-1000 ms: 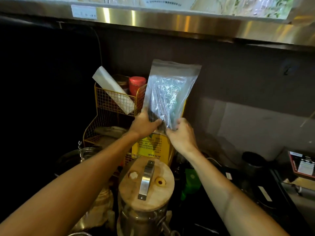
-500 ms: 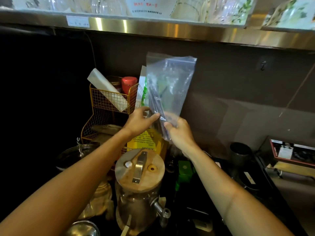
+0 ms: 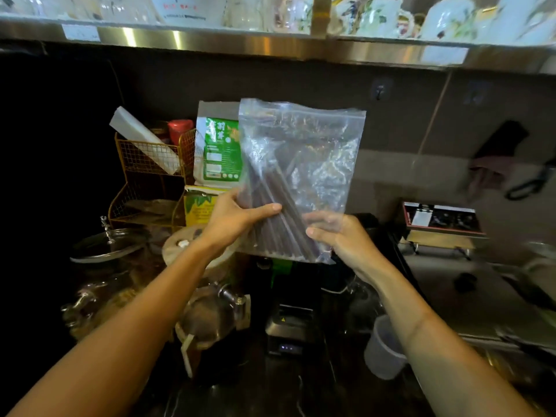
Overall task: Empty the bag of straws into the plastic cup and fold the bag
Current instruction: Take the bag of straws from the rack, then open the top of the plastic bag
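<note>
I hold a clear zip bag (image 3: 316, 152) upright in the air, mouth at the top and zipped. Several dark straws (image 3: 279, 218) lie slanted in its lower left part. My left hand (image 3: 237, 215) grips the bag's lower left side, thumb across the straws. My right hand (image 3: 340, 236) pinches the lower right corner, its fingers behind the plastic. A translucent plastic cup (image 3: 383, 347) stands on the dark counter below my right forearm, which partly hides it.
A glass dispenser with a wooden lid (image 3: 207, 299) and a glass jar (image 3: 102, 266) stand at the lower left. A yellow wire rack (image 3: 147, 167) and a green packet (image 3: 216, 149) are behind the bag. A black appliance (image 3: 288, 323) sits under it. Steel shelf (image 3: 270, 45) overhead.
The bag has come away from the rack toward me and to the right, turned flat to the camera. Both hands came with it and spread apart along its bottom edge.
</note>
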Available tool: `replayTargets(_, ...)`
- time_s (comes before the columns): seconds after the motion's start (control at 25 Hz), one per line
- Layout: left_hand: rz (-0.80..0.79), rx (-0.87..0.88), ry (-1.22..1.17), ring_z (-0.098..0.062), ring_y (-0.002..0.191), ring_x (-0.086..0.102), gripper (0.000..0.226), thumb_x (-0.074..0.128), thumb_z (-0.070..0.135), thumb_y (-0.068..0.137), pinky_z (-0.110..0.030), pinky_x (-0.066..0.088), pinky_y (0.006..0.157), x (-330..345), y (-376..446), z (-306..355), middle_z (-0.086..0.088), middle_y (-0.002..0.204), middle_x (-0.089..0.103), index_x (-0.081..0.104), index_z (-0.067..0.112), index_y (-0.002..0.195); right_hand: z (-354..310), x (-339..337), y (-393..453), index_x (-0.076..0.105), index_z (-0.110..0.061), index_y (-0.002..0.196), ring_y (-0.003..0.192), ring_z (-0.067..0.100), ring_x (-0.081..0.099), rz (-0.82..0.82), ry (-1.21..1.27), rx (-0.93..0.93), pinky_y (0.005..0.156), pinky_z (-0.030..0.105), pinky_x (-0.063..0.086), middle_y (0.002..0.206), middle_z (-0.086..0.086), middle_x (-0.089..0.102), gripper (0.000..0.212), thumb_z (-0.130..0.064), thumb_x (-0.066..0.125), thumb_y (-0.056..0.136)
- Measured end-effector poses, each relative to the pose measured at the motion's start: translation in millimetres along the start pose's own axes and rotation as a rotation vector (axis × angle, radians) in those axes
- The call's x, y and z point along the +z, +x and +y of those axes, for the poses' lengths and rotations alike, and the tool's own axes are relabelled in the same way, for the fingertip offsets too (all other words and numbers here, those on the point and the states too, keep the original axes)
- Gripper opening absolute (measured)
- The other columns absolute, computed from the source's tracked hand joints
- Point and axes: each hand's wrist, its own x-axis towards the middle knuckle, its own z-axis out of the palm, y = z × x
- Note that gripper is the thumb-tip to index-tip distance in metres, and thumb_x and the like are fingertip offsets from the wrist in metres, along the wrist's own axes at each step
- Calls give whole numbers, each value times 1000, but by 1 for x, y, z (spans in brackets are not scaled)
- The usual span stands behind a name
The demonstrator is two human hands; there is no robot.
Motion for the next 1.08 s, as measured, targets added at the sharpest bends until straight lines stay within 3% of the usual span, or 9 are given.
replayTargets(0.16, -67, -32, -74, -14, 87, 78, 35, 91, 16, 63, -36, 63, 85, 48, -39, -22, -1, 94, 83, 79, 14, 96, 29, -33, -50, 78, -27, 95, 82, -3, 74, 61, 0, 56, 75, 14, 55, 93, -7, 79, 23, -4, 76, 91)
replayTargets(0.36, -182, -95, -57, -9, 94, 78, 40, 87, 3, 74, -27, 63, 84, 106, -95, -60, 7, 98, 82, 73, 19, 107, 83, -58, -118, 80, -4, 107, 81, -4, 74, 116, 26, 176, 73, 11, 55, 97, 1, 80, 16, -2, 73, 93)
replayTargets(0.64, -205, -247, -101, -19, 99, 78, 39, 86, 2, 77, -31, 63, 83, 159, -160, -122, -2, 106, 81, 72, 11, 112, 156, -70, -186, 82, -8, 100, 84, 3, 75, 196, 87, 345, 73, 10, 55, 93, 0, 81, 12, -4, 77, 90)
replayTargets(0.8, -169, -345, -115, -27, 105, 77, 44, 86, 2, 77, -42, 62, 91, 173, -188, -149, -10, 112, 79, 70, 4, 117, 190, -68, -216, 83, -11, 102, 97, 15, 77, 208, 134, 421, 85, 23, 60, 99, 3, 83, 14, -11, 80, 89)
replayTargets(0.88, -141, -368, -91, -23, 103, 77, 42, 87, 3, 76, -37, 63, 87, 176, -197, -159, -8, 111, 79, 70, 7, 114, 204, -65, -227, 83, -16, 102, 101, 16, 77, 201, 157, 455, 91, 31, 60, 102, 2, 82, 14, -16, 81, 88)
replayTargets(1.0, -128, -387, -59, -14, 99, 77, 41, 87, 4, 76, -24, 62, 80, 175, -211, -164, 0, 105, 79, 71, 15, 112, 217, -63, -240, 82, -16, 105, 103, 17, 75, 207, 140, 494, 92, 31, 59, 104, 2, 81, 17, -16, 82, 87)
replayTargets(1.08, -130, -393, -63, -13, 100, 77, 44, 86, 3, 77, -25, 62, 83, 169, -215, -166, 0, 105, 81, 71, 13, 117, 227, -62, -245, 80, -15, 107, 104, 15, 75, 224, 142, 534, 92, 30, 59, 107, 1, 80, 22, -16, 83, 86)
